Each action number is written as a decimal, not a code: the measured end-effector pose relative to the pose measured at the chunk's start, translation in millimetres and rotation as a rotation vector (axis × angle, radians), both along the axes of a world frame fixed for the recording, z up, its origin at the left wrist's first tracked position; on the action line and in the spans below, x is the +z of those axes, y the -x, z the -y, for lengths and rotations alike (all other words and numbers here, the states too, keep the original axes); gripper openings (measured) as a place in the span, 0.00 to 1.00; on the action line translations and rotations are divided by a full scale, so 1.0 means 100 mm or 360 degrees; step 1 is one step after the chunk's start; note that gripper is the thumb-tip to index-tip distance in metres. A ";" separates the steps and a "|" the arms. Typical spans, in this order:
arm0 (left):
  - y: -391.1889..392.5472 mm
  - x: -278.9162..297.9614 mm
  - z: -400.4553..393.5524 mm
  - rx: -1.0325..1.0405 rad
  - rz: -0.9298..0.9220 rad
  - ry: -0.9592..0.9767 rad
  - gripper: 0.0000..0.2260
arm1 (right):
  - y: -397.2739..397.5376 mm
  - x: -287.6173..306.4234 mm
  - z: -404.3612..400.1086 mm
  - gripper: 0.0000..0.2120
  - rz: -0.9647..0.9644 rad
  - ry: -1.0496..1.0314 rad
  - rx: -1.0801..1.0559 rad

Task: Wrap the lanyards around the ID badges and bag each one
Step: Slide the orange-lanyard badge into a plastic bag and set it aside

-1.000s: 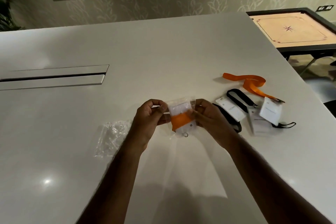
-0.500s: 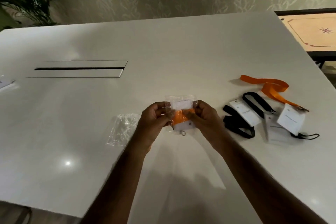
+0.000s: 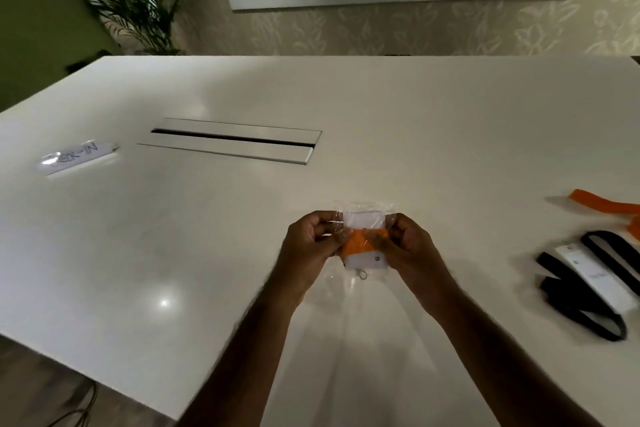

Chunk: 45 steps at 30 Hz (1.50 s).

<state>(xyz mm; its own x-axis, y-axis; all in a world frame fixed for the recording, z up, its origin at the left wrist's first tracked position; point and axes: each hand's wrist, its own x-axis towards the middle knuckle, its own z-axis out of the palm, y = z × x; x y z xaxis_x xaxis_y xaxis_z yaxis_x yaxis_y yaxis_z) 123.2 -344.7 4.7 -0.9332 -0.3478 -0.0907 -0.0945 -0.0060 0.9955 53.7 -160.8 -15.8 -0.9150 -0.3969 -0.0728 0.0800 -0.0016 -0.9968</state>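
Note:
A white ID badge wrapped in an orange lanyard (image 3: pixel 362 243) sits inside a small clear plastic bag (image 3: pixel 363 210), held above the white table (image 3: pixel 242 236). My left hand (image 3: pixel 311 246) pinches the bag's left side and my right hand (image 3: pixel 405 246) pinches its right side. A metal ring (image 3: pixel 363 275) hangs below the badge. At the right edge lie a white badge (image 3: pixel 595 281) on a black lanyard (image 3: pixel 581 308) and a loose orange lanyard (image 3: pixel 609 206).
A long cable slot with a lid (image 3: pixel 232 144) is set in the table at the middle left. A handwritten label (image 3: pixel 74 156) lies far left. A potted plant (image 3: pixel 131 0) stands behind the table's left corner. The near table edge runs diagonally at lower left.
The view has swung left, so the badges on the right slid toward the frame edge and the spare clear bags dropped out of sight. Both hands keep pinching the bagged badge.

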 end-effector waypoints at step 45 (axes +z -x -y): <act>0.49 -0.11 5.94 0.0549 0.0337 0.0739 0.22 | 0.58 -0.21 6.05 0.28 0.0216 -0.0237 0.0476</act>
<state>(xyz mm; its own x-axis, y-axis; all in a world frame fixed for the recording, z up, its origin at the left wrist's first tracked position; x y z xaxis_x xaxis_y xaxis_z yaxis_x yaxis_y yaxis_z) 73.7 -939.2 -6.0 -0.7381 -0.6741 -0.0285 -0.3606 0.3584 0.8611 -4.2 -766.2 -37.2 -0.7380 -0.6214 -0.2629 0.1865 0.1866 -0.9646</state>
